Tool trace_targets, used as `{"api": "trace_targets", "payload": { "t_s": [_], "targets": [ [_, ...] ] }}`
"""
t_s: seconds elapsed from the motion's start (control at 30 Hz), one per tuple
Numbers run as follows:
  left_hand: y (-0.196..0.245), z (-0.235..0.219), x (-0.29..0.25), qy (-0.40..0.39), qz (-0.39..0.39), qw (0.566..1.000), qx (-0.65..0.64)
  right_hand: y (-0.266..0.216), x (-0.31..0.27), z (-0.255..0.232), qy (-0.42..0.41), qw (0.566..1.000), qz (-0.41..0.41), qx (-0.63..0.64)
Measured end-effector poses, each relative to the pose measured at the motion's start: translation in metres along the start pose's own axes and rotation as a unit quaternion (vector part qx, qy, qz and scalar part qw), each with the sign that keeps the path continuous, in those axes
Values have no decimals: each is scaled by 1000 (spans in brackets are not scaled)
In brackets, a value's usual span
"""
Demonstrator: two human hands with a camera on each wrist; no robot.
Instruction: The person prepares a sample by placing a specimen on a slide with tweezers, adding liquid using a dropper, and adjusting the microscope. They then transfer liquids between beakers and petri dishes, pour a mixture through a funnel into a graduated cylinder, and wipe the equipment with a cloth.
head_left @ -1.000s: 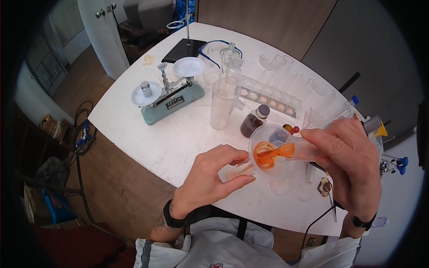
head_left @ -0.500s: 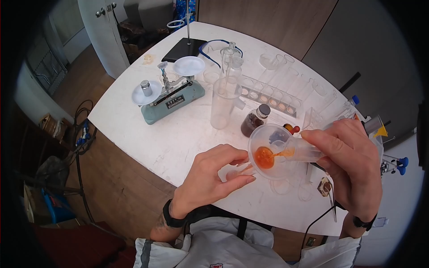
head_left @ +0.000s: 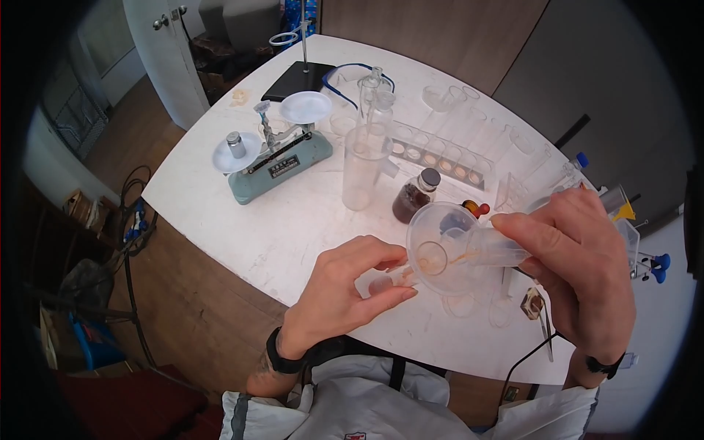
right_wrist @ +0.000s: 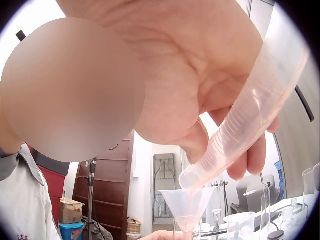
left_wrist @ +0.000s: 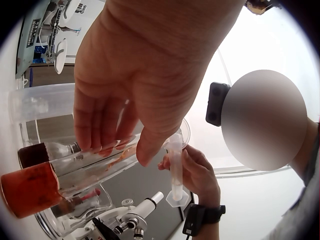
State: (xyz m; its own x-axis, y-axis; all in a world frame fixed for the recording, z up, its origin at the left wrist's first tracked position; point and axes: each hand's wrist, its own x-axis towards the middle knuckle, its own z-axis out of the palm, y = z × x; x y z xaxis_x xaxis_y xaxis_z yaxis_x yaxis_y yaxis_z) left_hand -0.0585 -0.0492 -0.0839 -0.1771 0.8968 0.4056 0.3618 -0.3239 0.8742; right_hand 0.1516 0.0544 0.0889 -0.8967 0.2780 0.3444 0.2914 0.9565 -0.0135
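My left hand (head_left: 348,282) grips the upper part of a clear, tube-like vessel, thumb opposite the fingers. Orange-red liquid (left_wrist: 32,190) fills the vessel's lower end in the left wrist view. A clear plastic funnel (right_wrist: 185,202) sits in its mouth, only a faint orange tint inside. My right hand (head_left: 579,257) holds a translucent plastic graduated cylinder (right_wrist: 235,135), tipped so that its lip is right at the funnel's rim. Thin orange streaks run along the cylinder's wall, and a thin trickle shows at its lip.
A stoppered bottle of dark contents (head_left: 414,199) stands just beyond the funnel, beside a tall plastic cylinder (head_left: 361,176). Farther back are a teal balance (head_left: 282,169) bearing a metal weight, a test-tube rack (head_left: 447,165) and a ring stand (head_left: 299,81). A microscope (left_wrist: 137,217) shows in the left wrist view.
The orange stream from the graduated cylinder has thinned to a trickle. The orange pool in the funnel has drained away. Both hands keep nearly the same place.
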Motion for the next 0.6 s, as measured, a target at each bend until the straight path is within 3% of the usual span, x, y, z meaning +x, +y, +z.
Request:
{"api": "trace_targets", "payload": {
  "t_s": [0.1,0.6],
  "targets": [
    [-3,1,1,6,44,999,5,1,0,-2,-8,1000,-9,-9],
    [-2,0,0,6,36,999,11,-9,12,-7,-28,998,-32,-45]
  ]
}}
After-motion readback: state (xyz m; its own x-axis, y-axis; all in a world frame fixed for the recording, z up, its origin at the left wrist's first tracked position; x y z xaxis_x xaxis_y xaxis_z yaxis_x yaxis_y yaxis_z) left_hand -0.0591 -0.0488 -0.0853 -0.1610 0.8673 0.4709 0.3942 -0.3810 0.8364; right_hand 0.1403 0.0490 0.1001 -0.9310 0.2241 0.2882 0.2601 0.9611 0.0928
